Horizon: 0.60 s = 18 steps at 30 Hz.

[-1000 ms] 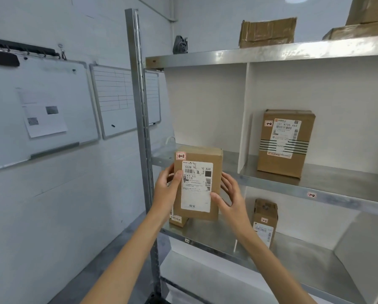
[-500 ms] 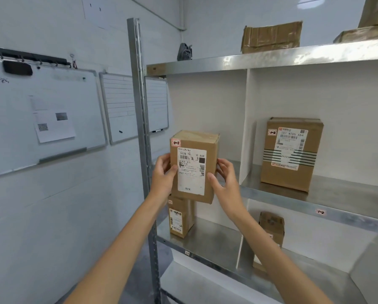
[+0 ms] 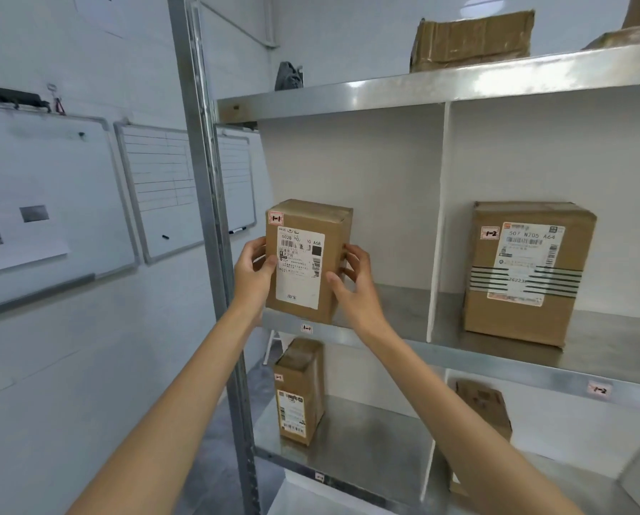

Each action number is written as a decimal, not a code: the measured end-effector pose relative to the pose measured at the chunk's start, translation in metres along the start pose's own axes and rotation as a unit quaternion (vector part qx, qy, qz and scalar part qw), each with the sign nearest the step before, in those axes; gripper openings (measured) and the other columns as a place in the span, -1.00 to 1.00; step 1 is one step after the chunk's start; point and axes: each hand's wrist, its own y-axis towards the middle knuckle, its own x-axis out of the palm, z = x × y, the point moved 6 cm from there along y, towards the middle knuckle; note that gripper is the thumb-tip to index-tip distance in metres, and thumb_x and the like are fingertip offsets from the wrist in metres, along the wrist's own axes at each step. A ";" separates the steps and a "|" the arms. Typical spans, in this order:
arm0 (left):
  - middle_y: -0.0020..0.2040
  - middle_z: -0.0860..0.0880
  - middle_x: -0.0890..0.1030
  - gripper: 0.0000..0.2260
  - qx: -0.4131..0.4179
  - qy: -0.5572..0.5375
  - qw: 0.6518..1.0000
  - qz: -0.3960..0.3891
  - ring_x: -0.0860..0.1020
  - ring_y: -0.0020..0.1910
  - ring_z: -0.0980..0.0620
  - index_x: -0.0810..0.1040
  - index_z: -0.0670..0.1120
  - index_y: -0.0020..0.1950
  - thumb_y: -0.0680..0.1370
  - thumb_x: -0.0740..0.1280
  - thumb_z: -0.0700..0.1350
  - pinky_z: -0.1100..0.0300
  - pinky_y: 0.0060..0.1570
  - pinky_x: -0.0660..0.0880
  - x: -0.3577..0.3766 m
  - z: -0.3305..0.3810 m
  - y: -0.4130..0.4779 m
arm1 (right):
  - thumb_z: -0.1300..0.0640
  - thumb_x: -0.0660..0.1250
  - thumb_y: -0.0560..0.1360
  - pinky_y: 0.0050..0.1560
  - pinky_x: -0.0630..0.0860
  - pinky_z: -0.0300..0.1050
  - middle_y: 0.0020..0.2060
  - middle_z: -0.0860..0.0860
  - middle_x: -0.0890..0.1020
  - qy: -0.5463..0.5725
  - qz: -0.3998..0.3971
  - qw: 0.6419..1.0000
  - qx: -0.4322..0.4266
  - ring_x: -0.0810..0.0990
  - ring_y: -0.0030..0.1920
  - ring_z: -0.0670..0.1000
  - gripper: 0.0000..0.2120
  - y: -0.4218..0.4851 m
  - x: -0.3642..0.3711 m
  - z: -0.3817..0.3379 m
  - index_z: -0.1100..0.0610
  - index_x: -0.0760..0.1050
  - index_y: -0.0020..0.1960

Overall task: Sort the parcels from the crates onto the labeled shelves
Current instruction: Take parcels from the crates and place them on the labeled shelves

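Parcel marked 1-1 (image 3: 307, 262), clasped at both sides by my left hand (image 3: 253, 271) and right hand (image 3: 355, 282), now raised to the shelf (image 3: 385, 314) whose 1-1 tag (image 3: 306, 328) sits just below my grip; I judge placement imminent.

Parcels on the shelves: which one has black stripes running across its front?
The large parcel tagged 1-2, right of the white divider; no other parcel shows stripes.

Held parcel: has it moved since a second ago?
Yes. The parcel rose against the middle shelf: it hung mostly below its front edge, and now its base is level with that edge.
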 end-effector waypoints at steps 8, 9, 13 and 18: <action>0.15 -0.06 0.55 -0.78 -0.036 -0.002 0.999 -0.012 0.52 0.11 0.00 0.45 -0.14 0.22 0.60 0.19 -0.28 0.05 0.11 0.50 -0.019 -0.052 0.057 | 0.23 0.29 0.54 -0.16 0.39 -0.61 0.00 -0.25 0.44 -0.043 0.034 0.998 0.025 0.48 0.01 -0.21 -0.53 0.036 0.045 0.031 0.09 0.21 0.38; 0.14 -0.06 0.55 -0.80 -0.039 0.000 0.999 -0.017 0.52 0.12 -0.03 0.45 -0.14 0.19 0.59 0.19 -0.29 0.04 0.12 0.50 -0.018 -0.060 0.061 | 0.24 0.30 0.54 -0.17 0.40 -0.59 -0.02 -0.27 0.44 -0.047 0.039 0.998 0.032 0.49 0.00 -0.20 -0.54 0.039 0.047 0.036 0.10 0.22 0.37; 0.09 -0.04 0.56 -0.88 -0.022 0.020 0.999 -0.031 0.52 0.14 -0.04 0.43 -0.12 0.07 0.58 0.21 -0.29 -0.01 0.16 0.49 -0.017 -0.084 0.070 | 0.21 0.35 0.51 -0.19 0.41 -0.57 -0.06 -0.29 0.44 -0.082 0.066 0.994 0.039 0.49 -0.06 -0.21 -0.59 0.050 0.051 0.050 0.11 0.25 0.28; 0.05 0.07 0.54 -0.90 0.005 0.036 0.998 -0.051 0.49 0.10 0.06 0.40 -0.09 0.06 0.58 0.24 -0.24 0.30 -0.02 0.46 -0.014 -0.093 0.082 | 0.25 0.33 0.52 -0.22 0.37 -0.62 -0.01 -0.17 0.43 -0.110 0.077 0.990 0.038 0.45 -0.10 -0.32 -0.57 0.059 0.057 0.059 0.16 0.22 0.30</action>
